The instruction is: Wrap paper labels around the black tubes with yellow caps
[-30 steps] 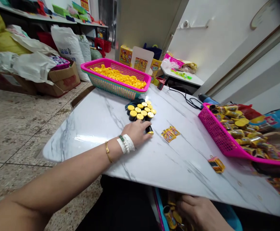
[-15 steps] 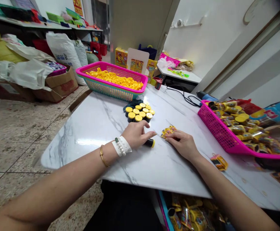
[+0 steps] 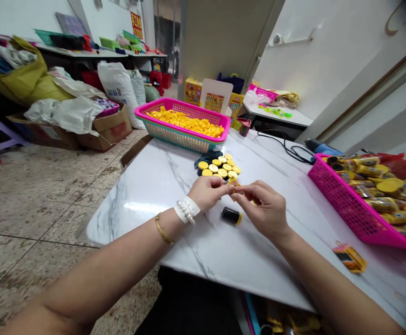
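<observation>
My left hand (image 3: 209, 191) and my right hand (image 3: 263, 207) meet above the table, fingertips pinched together on a small yellow printed label (image 3: 233, 180), most of which the fingers hide. Just below them a black canister with a yellow cap (image 3: 231, 215) lies on its side, touched by neither hand. Behind my hands stands a cluster of yellow-capped black canisters (image 3: 222, 166), next to a dark crumpled cloth (image 3: 208, 158). A small stack of yellow printed labels (image 3: 349, 258) lies on the table to the right of my right forearm.
A pink basket over a teal one (image 3: 185, 145) holds yellow plastic pieces at the back left. To the right, a pink basket (image 3: 345, 211) is heaped with wrapped yellow canisters. Behind it lie a blue tool (image 3: 323, 148) and a black cable (image 3: 289, 148). Printed boxes (image 3: 193, 91) stand behind.
My right hand has lifted the yellow printed label off the table, and my left hand has moved right to pinch it too. The lying canister is uncovered. The view has shifted.
</observation>
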